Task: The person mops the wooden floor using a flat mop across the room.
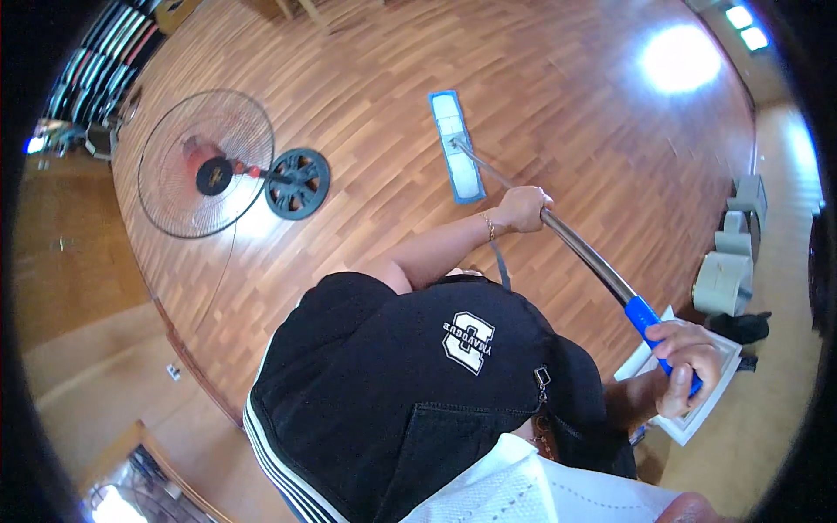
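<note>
Floorboards [375, 113] stretch under a flat mop [591, 254] and standing fan [215, 177].

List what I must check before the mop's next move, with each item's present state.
1. Right hand closed around the blue handle end: ok.
2. Left hand wrapped around the metal pole: ok.
3. Mop head resting flat on the floor: ok, as far as this view shows.
4. Mop head apart from the fan: ok, bare floor lies between them.
5. Floor free of cords: not ok, a thin cord trails near the fan.
6. Mop head's underside clean: cannot tell, it is hidden.
</note>
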Demonstrator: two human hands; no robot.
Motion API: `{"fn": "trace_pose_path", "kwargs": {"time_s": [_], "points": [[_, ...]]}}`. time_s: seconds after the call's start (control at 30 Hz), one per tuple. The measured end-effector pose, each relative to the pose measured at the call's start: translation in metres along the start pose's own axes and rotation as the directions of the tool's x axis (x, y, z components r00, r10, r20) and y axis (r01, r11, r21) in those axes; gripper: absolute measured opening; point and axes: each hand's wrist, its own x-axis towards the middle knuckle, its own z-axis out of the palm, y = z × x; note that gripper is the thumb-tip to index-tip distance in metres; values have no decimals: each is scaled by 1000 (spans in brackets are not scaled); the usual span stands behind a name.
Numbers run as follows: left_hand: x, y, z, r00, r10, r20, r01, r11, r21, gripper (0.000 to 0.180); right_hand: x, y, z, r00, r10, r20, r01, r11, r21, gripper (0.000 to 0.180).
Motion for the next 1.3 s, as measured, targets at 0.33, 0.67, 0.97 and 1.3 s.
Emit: {"fn": "trace_pose_path", "kwargs": {"time_s": [0.33,0.67,0.97,1.3], "points": [[-152,35,-70,973,-226,-52,228,973,39,10,39,-30,35,945,-270,184,224,946,235,34],[-331,29,-72,843,-538,16,536,842,62,16,49,2,142,681,-613,401,-129,439,889,30],[-515,-66,-7,554,-741,-381,808,589,29,9,-79,20,245,545,-221,809,-619,545,565,16],[-448,-29,71,558,-676,-481,794,603,76,12,-99,32,120,587,-197,785,-523,648,554,18]]}}
